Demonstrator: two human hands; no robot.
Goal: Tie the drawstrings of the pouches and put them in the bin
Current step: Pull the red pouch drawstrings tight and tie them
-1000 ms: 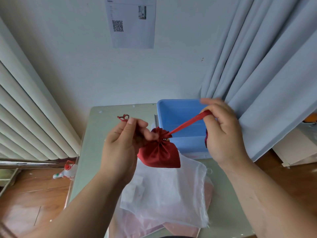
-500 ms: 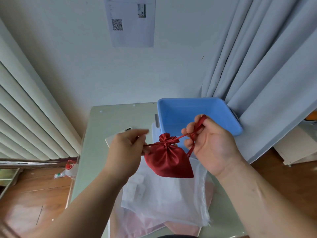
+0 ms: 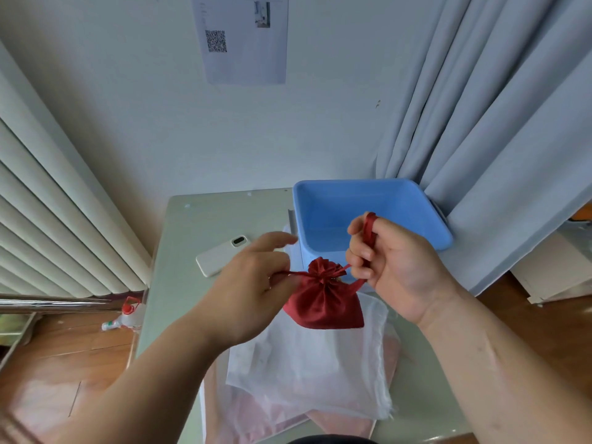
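Red satin pouch (image 3: pixel 323 299) hangs mid-frame, above white mesh pouch (image 3: pixel 307 363) on counter (image 3: pixel 179 245), mouth cinched. Left hand (image 3: pixel 253 283) pinches one drawstring end; right hand (image 3: pixel 384 261) now has other ribbon (image 3: pixel 369 229) looped over finger, no longer stretched taut toward upper right. Hands drawn closer: judged knot-forming step. Blue bin (image 3: pixel 371 213) behind, still empty.
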